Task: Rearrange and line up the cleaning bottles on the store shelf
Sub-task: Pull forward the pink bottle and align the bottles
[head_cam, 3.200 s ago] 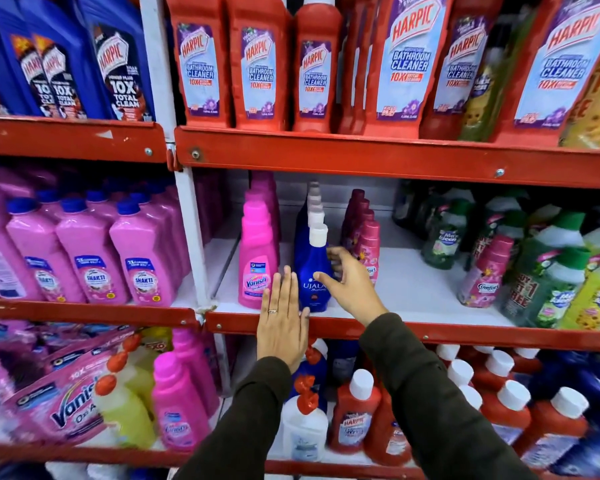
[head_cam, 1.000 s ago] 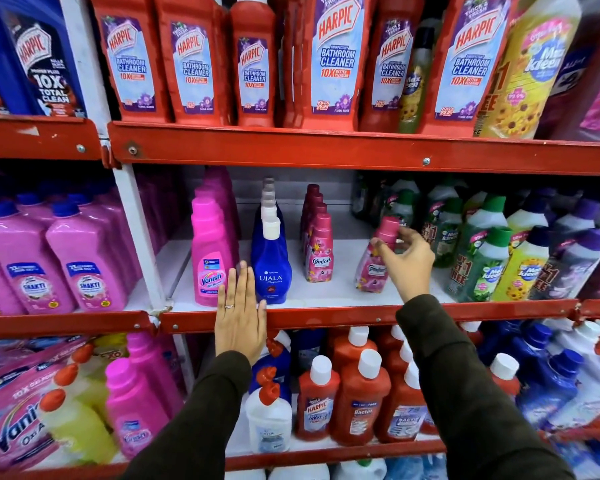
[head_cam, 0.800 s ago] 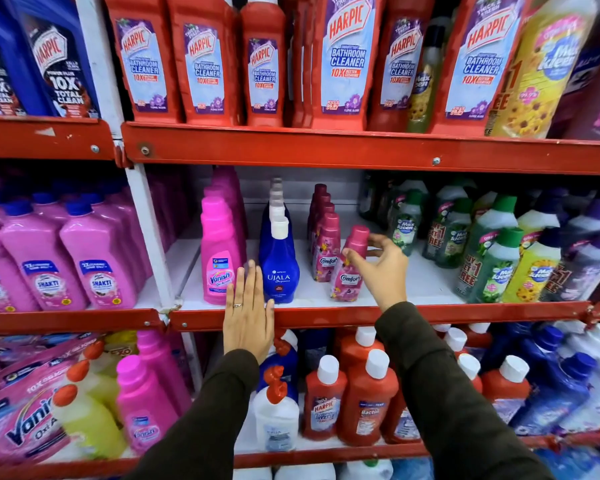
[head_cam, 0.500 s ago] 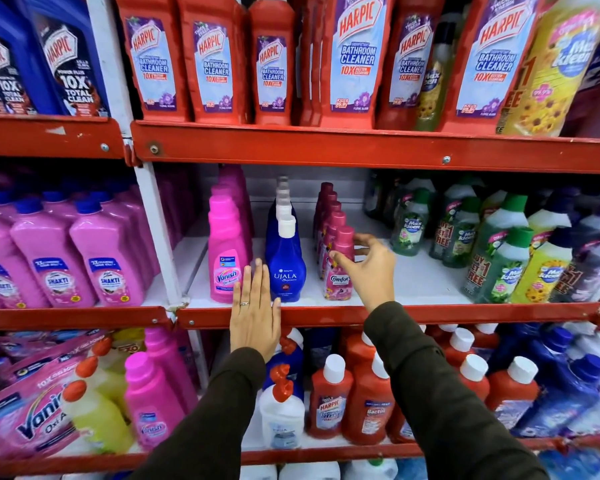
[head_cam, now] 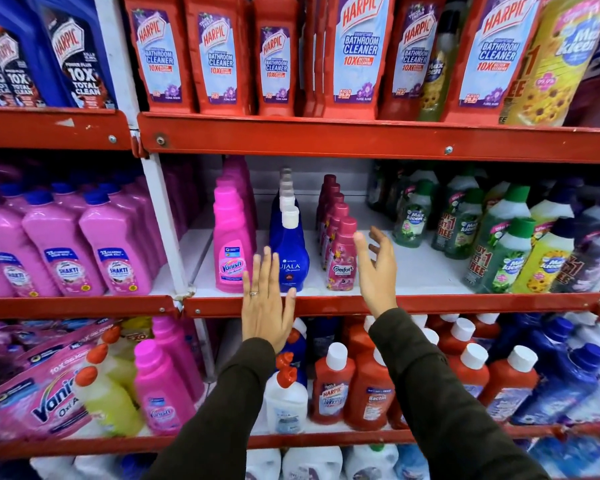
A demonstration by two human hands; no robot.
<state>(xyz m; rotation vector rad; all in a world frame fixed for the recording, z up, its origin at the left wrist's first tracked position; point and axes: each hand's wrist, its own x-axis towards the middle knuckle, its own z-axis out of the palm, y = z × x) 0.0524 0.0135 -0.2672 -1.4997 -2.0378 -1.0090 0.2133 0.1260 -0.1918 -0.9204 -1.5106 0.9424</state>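
Maroon Comfort bottle (head_cam: 341, 258) upright, R hand (head_cam: 376, 271) beside, fingers spread.

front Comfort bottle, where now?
Head view: the small pink Comfort bottle stands at the middle shelf's front edge, right of the blue Ujala bottle, just left of the open right hand.

5 Comfort bottles (head_cam: 340, 259), 2 hands (head_cam: 267, 313).
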